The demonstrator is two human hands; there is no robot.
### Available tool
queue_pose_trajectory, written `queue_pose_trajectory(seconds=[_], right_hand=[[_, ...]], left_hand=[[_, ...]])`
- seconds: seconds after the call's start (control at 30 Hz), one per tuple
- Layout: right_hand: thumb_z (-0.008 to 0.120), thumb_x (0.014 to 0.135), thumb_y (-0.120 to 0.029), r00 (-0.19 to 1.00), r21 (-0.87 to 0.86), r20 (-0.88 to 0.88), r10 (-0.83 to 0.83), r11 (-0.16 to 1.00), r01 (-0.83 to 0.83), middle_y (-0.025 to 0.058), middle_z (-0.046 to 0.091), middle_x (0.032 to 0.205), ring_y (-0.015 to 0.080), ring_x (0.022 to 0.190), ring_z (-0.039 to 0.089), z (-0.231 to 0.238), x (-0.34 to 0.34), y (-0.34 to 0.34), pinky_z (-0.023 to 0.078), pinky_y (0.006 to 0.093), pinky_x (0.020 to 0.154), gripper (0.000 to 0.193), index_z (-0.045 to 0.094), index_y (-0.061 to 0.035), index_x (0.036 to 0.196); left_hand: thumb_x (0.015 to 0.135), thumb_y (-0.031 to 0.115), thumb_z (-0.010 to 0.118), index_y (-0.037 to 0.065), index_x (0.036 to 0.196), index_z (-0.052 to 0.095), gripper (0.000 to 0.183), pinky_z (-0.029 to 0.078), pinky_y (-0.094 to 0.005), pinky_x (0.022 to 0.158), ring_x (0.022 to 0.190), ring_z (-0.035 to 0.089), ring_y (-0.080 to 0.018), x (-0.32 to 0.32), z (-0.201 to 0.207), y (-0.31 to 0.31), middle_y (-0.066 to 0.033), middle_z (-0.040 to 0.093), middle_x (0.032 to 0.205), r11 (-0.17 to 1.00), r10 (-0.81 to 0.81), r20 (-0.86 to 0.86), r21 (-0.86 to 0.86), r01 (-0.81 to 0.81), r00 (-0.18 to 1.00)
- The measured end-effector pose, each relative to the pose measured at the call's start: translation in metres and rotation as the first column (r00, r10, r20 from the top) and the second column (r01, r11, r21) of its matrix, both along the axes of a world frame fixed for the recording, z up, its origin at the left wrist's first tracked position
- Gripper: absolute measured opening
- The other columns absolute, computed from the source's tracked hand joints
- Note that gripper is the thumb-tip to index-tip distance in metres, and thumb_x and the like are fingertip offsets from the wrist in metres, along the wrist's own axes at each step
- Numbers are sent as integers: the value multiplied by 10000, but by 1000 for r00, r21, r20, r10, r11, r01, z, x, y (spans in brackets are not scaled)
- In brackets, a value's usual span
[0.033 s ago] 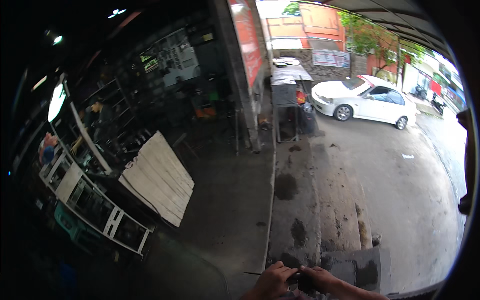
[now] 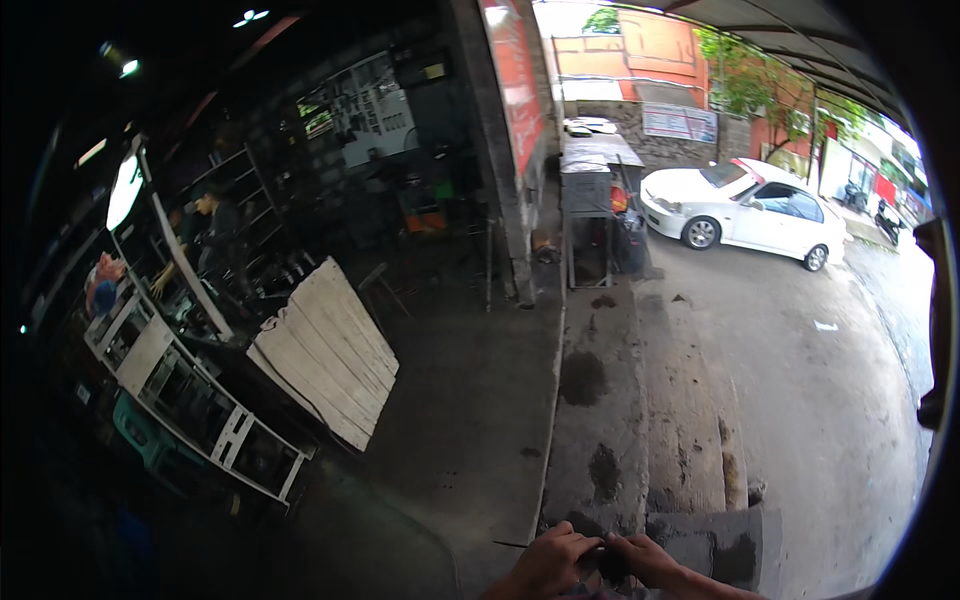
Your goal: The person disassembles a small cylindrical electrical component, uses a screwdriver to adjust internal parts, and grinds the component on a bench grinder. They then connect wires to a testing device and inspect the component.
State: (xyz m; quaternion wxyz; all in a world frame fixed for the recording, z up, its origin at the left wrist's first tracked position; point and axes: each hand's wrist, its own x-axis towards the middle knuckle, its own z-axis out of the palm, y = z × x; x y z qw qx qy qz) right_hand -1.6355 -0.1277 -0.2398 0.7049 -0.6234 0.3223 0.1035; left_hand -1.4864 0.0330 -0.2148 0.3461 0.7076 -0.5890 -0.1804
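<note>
At the lower edge my left hand [image 2: 550,560] is closed, with its fingers curled inward. A thin dark rod [image 2: 508,544] sticks out to the left from that hand. Close beside it, my right hand [image 2: 645,560] is closed too, its fingertips almost meeting the left hand's. Something dark [image 2: 613,568] shows between and below the two hands, too dim to name, and what the right fingers pinch is hidden. Under the hands lies a grey slab [image 2: 690,530] with dark wet stains.
A stained concrete ledge [image 2: 620,400] runs ahead to a metal table [image 2: 590,160]. A white car [image 2: 745,208] is parked at the right. Leftward stand a white plank panel [image 2: 325,355], a white frame [image 2: 235,440], a green plastic chair [image 2: 150,440] and a person [image 2: 222,240] in the dim workshop.
The whole scene has shifted slightly to the right in the picture. Both hands keep nearly the same pose, and the thin rod still points left.
</note>
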Motion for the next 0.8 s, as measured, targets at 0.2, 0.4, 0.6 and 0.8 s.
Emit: queue_pose_trajectory(seconds=[0.2, 0.4, 0.6, 0.8], right_hand=[[625, 980, -213, 795, -719, 394, 461, 694, -46, 176, 661, 869, 365, 793, 674, 16, 128, -47, 549, 402, 722, 212, 638, -22, 1071], [599, 1006, -265, 952, -163, 162, 259, 959, -233, 138, 704, 891, 326, 802, 698, -54, 293, -100, 549, 415, 711, 280, 616, -17, 1135], [609, 998, -425, 820, -544, 432, 375, 834, -95, 107, 644, 864, 260, 801, 646, 85, 478, -123, 534, 402, 744, 378, 625, -53, 1060], [449, 1091, -307, 604, -733, 459, 651, 662, -156, 26, 605, 751, 156, 620, 569, 207, 603, -148, 463, 371, 531, 417, 603, 8, 866]], left_hand=[[805, 132, 772, 54, 1181, 710, 389, 530, -390, 841, 917, 617, -287, 144, 11, -30, -76, 738, 982, 998, 47, -152, 56, -39, 987], [759, 51, 727, 31, 1179, 698, 422, 535, -386, 860, 947, 616, -266, 293, 8, -73, -49, 726, 1010, 976, 96, 167, -209, -60, 981], [844, 189, 752, 48, 1167, 688, 358, 512, -421, 831, 937, 602, -316, 472, 90, -101, -112, 684, 978, 994, 64, 27, 86, -66, 998], [842, 205, 749, 6, 1141, 681, 366, 511, -422, 808, 896, 603, -336, 571, 196, -111, -129, 665, 865, 992, 100, -10, 82, -99, 995]])
